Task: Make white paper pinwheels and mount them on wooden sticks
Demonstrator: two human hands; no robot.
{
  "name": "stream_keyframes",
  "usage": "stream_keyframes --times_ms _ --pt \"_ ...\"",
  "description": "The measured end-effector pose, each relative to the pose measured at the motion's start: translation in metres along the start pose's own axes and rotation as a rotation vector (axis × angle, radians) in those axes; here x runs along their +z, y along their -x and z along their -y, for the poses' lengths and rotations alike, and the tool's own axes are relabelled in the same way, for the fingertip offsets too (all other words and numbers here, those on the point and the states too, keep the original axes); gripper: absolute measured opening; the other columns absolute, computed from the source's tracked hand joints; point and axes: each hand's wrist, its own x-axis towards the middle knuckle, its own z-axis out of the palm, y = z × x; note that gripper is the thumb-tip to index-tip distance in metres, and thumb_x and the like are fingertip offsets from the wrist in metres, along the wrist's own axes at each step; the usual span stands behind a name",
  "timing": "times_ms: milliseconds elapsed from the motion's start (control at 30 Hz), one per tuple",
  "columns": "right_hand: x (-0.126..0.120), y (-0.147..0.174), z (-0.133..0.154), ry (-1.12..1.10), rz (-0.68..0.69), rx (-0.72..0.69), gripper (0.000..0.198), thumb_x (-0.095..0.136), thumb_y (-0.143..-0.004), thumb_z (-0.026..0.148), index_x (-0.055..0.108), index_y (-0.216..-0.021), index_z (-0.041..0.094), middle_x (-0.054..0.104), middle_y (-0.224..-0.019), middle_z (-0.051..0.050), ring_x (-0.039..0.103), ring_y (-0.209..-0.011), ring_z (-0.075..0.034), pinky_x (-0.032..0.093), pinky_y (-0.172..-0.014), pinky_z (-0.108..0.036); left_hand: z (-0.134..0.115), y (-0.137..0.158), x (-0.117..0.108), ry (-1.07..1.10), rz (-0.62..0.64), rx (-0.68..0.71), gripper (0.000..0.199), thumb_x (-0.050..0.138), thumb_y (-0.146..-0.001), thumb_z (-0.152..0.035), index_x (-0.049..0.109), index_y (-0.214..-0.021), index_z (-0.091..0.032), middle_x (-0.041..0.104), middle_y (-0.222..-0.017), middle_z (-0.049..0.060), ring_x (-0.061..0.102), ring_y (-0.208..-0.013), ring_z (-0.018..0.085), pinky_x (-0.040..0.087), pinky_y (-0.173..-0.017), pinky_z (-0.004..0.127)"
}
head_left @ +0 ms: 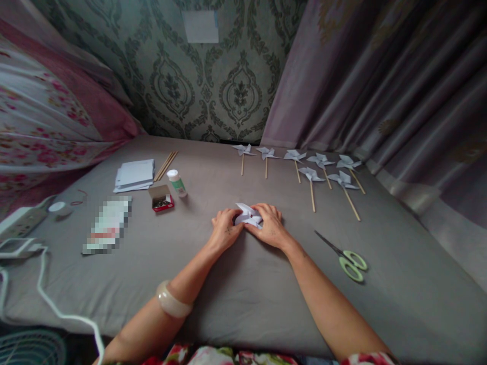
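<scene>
- Now, with 12 o'clock straight ahead of the wearer, a white pinwheel (pixel 247 218) is at the dial's centre, between both hands, low over the grey sheet (pixel 236 284); a dark dot marks its hub, too small to identify.
- Left hand (pixel 227 224): at 9 o'clock, thumb and fingers pinching the near side of the paper.
- Right hand (pixel 271 223): at 3 o'clock, thumb along the lower edge, fingers curled beyond it, gripping the other side.
- Bracelet (pixel 172 301): pale, on the left forearm, towards 7.
- Scissors (pixel 341 253): near 4, lying flat, green handles towards the wearer, tips aimed at 10.
- Seven pinwheels (pixel 311 175): spread from 12 to between 2 and 3, each on a stick, five in a back row and two nearer.
- Bottle (pixel 177 183): upright at 10, white cap, green label.
- Box (pixel 163 208): between 9 and 10, just beside the bottle, lid raised, small metal pieces inside.
- Sticks (pixel 166 166): loose at 10, beyond the bottle.
- Papers (pixel 135 173): stacked towards 10, beside the sticks.
- Packet (pixel 108 224): at 9, print blurred out.
- Power strip (pixel 23 220): far out at 9.
</scene>
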Motion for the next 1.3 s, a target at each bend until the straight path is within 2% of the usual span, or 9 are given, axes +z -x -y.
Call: stream_keyframes --times_ms 300,400,500,600,667,800,900,1167,1300 --pt "0.000 0.000 0.000 -0.013 -0.009 -0.013 0.048 0.065 -0.078 0.048 0.058 -0.118 0.023 0.058 -0.123 -0.010 0.048 -0.114 -0.027 0.035 -0.097 -0.042 0.000 0.000 0.001 -0.041 0.030 0.047 0.029 0.058 -0.080 -0.022 0.066 -0.108 -0.021 0.067 -0.110 0.008 0.054 -0.109 0.027 0.037 -0.095 0.044" --pt "0.001 0.000 -0.001 -0.018 -0.006 -0.023 0.049 0.065 -0.078 0.048 0.058 -0.120 0.023 0.058 -0.124 -0.009 0.048 -0.115 -0.027 0.035 -0.098 -0.043 0.001 0.001 -0.002 -0.082 0.033 0.029 0.036 0.058 -0.079 -0.023 0.063 -0.114 -0.017 0.066 -0.110 0.010 0.056 -0.104 0.026 0.040 -0.092 0.042" --pt "0.000 0.001 -0.001 -0.019 -0.033 -0.015 0.062 0.070 -0.075 0.045 0.051 -0.129 0.022 0.054 -0.130 -0.010 0.045 -0.119 -0.028 0.035 -0.099 -0.043 0.003 0.006 -0.006 -0.096 0.037 0.016 0.046 0.062 -0.077 -0.026 0.056 -0.121 -0.014 0.066 -0.107 0.011 0.060 -0.094 0.023 0.045 -0.083 0.035" --pt "-0.003 0.004 -0.001 -0.013 -0.088 -0.002 0.075 0.074 -0.071 0.043 0.044 -0.136 0.021 0.051 -0.134 -0.012 0.043 -0.122 -0.029 0.034 -0.100 -0.044 0.004 0.013 -0.008 -0.094 0.078 0.009 0.044 0.061 -0.078 -0.028 0.055 -0.119 -0.013 0.067 -0.097 0.009 0.061 -0.084 0.020 0.046 -0.075 0.030" --pt "-0.006 0.007 0.002 -0.004 -0.111 -0.015 0.071 0.075 -0.069 0.043 0.048 -0.131 0.021 0.053 -0.131 -0.011 0.044 -0.120 -0.028 0.034 -0.099 -0.043 0.004 0.017 -0.008 -0.111 0.089 0.016 0.040 0.059 -0.080 -0.026 0.055 -0.117 -0.014 0.068 -0.093 0.008 0.062 -0.081 0.019 0.045 -0.072 0.029" --pt "-0.010 0.010 0.007 -0.002 -0.131 -0.025 0.040 0.073 -0.073 0.042 0.063 -0.107 0.023 0.063 -0.109 -0.008 0.052 -0.106 -0.025 0.036 -0.092 -0.039 0.005 0.019 -0.006 -0.125 0.079 0.046 0.036 0.059 -0.080 -0.023 0.055 -0.115 -0.015 0.068 -0.091 0.007 0.062 -0.080 0.019 0.043 -0.069 0.027" --pt "-0.008 0.009 0.009 -0.022 -0.131 0.006 0.023 0.069 -0.078 0.038 0.065 -0.095 0.023 0.066 -0.093 -0.004 0.055 -0.095 -0.022 0.036 -0.085 -0.035 0.010 0.017 -0.003 -0.105 0.076 0.055 0.037 0.059 -0.080 -0.023 0.054 -0.116 -0.015 0.068 -0.089 0.006 0.062 -0.078 0.018 0.042 -0.067 0.026" --pt "0.001 0.007 0.008 -0.053 -0.198 0.100 0.022 0.070 -0.077 0.035 0.063 -0.093 0.021 0.066 -0.084 -0.002 0.058 -0.089 -0.021 0.036 -0.084 -0.034 0.011 0.016 -0.001 -0.111 0.092 0.039 0.040 0.058 -0.081 -0.023 0.052 -0.120 -0.015 0.068 -0.090 0.006 0.062 -0.080 0.020 0.043 -0.069 0.028" --pt "-0.006 0.010 0.015 -0.026 -0.204 0.191 0.026 0.063 -0.081 0.037 0.063 -0.099 0.018 0.067 -0.088 -0.005 0.060 -0.086 -0.021 0.039 -0.082 -0.033 0.011 0.015 0.002 -0.131 0.014 0.056 0.036 0.057 -0.083 -0.028 0.053 -0.116 -0.015 0.067 -0.096 0.009 0.063 -0.087 0.022 0.047 -0.074 0.031"
